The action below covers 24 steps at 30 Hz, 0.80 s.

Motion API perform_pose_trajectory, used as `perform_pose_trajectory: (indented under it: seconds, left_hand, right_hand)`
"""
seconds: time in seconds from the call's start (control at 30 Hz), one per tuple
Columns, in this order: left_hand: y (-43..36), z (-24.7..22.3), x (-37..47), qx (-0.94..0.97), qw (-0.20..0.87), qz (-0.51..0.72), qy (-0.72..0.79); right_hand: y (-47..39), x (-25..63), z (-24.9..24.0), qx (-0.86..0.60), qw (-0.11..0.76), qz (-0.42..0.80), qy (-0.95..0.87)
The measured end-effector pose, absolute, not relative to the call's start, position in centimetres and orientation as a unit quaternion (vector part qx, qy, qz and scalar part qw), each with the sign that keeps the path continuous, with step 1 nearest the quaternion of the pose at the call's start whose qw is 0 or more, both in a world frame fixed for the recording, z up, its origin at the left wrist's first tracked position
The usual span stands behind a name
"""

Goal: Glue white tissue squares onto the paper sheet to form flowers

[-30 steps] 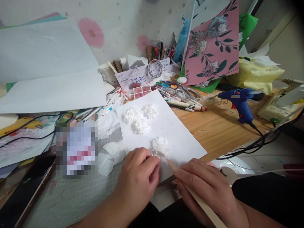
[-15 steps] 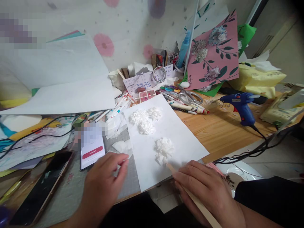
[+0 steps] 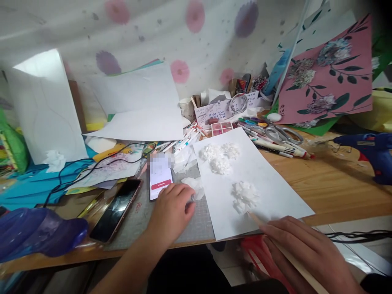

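My right hand [image 3: 309, 245] is closed around a flat wooden stick [image 3: 295, 263], held slanting at the sheet's near edge. The stick's tip meets the lower edge of a fluffy white paper clump [image 3: 245, 196]. That clump lies on a white sheet of paper [image 3: 272, 183]; three more white clumps [image 3: 220, 164] sit together near its far left corner. My left hand [image 3: 173, 210] rests over the grey mat, fingers curled in and thumb close to them; whatever they may pinch is hidden. Torn white tissue [image 3: 194, 187] lies just beyond its fingertips.
Left of my left hand are a lit phone [image 3: 161, 175] and a dark phone [image 3: 116, 210]. Pens [image 3: 272, 147], scissors [image 3: 284, 132] and a paint palette [image 3: 222, 129] lie behind the sheet. A blue glue gun [image 3: 367, 149] stands at right; a pink flower picture [image 3: 329, 81] leans behind.
The view has swung left, so things appear further right. My left hand has turned palm-down with its fingers curled more. The stick stays in my right hand, its tip still at the near clump.
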<state>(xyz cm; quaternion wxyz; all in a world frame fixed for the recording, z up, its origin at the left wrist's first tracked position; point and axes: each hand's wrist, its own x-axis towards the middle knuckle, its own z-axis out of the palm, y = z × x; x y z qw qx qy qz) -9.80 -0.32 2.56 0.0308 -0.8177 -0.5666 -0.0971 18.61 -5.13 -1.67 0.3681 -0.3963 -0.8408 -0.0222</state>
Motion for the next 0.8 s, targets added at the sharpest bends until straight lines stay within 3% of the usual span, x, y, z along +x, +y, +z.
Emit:
perform_pose_trajectory:
  seconds: [0.33, 0.4, 0.5, 0.57, 0.63, 0.8]
  left_hand:
    - [0.8, 3.3, -8.6, -0.830, 0.049, -0.143, -0.537]
    - [0.1, 4.5, -7.6, -0.827, -0.008, -0.214, -0.519]
    - [-1.1, 6.1, -4.9, -0.815, -0.186, -0.291, -0.464]
    - [-1.4, 6.3, -2.8, -0.789, -0.323, -0.300, -0.427]
    - [-1.1, 5.5, -1.0, -0.762, -0.381, -0.277, -0.444]
    - [0.7, 2.0, 0.8, -0.768, -0.274, -0.244, -0.525]
  right_hand:
    - [-5.0, 17.8, 0.1, -0.385, 0.411, 0.009, -0.826]
    - [-4.9, 17.7, 0.4, -0.385, 0.416, 0.017, -0.824]
    - [-4.9, 17.5, 0.5, -0.400, 0.398, 0.038, -0.824]
    - [-4.9, 17.5, 0.5, -0.402, 0.389, 0.041, -0.828]
    - [-4.8, 17.4, 0.5, -0.403, 0.390, 0.037, -0.827]
    - [-5.1, 17.6, 0.0, -0.413, 0.384, 0.045, -0.824]
